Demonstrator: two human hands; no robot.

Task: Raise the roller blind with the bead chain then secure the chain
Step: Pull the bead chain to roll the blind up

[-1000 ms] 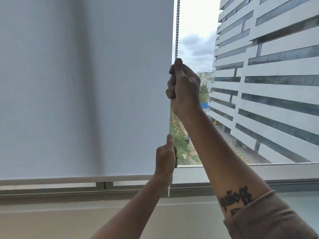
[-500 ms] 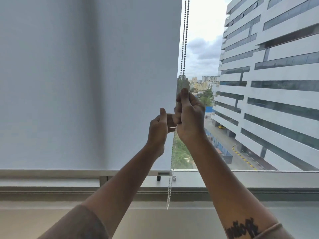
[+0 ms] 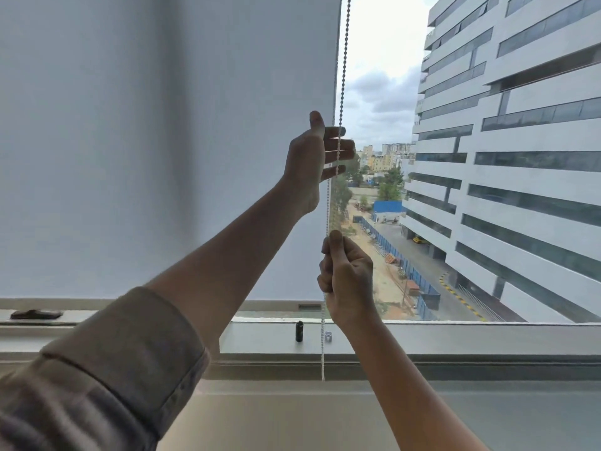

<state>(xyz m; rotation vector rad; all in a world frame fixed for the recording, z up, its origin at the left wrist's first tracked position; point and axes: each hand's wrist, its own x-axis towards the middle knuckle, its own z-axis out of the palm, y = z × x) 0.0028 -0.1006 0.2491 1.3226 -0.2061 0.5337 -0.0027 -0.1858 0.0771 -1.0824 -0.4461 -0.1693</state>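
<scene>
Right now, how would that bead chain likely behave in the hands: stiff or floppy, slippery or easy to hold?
Probably floppy: the bead chain hangs in thin strands and dangles loose below the right hand gripping it. The beads likely give hold against slipping. It seems light, since the open left hand merely reaches toward it.

Our bead chain (image 3: 342, 76) just right of the roller blind (image 3: 162, 141), our left hand (image 3: 317, 154) at the blind's right edge, our right hand (image 3: 346, 281) below it, window sill (image 3: 455, 336) under the blind.

An upper-floor room in a city: a wide window (image 3: 422, 330) with a blind (image 3: 162, 141) overlooks an office block (image 3: 520, 157) and street (image 3: 406, 255) below.
</scene>
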